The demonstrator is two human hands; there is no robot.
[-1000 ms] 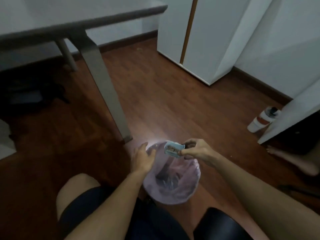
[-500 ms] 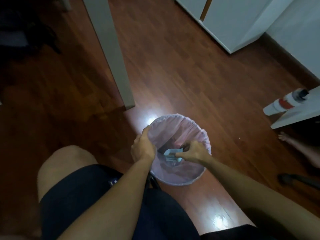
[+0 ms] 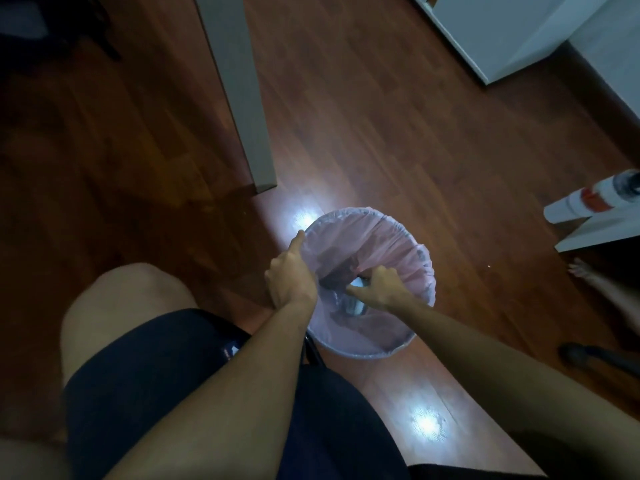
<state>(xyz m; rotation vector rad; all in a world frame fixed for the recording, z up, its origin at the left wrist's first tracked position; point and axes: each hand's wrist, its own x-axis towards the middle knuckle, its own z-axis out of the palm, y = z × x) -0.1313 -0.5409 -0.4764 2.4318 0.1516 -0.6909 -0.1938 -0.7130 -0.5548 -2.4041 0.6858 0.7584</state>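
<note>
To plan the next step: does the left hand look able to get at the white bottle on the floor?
Probably not: the left hand grips the waste bin at its left rim; the white bottle is far off past the bin's right side, beyond the right hand.

You've got a grey table leg (image 3: 239, 98) on the wood floor (image 3: 381, 133). White bottle (image 3: 588, 200) (red band) far right. White cabinet (image 3: 502, 29) top right.

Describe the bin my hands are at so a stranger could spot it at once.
Start at the grey table leg on the wooden floor. Just past its foot, nearer the seated person, stands a small round bin. Only it has a crinkled pink plastic liner.
</note>
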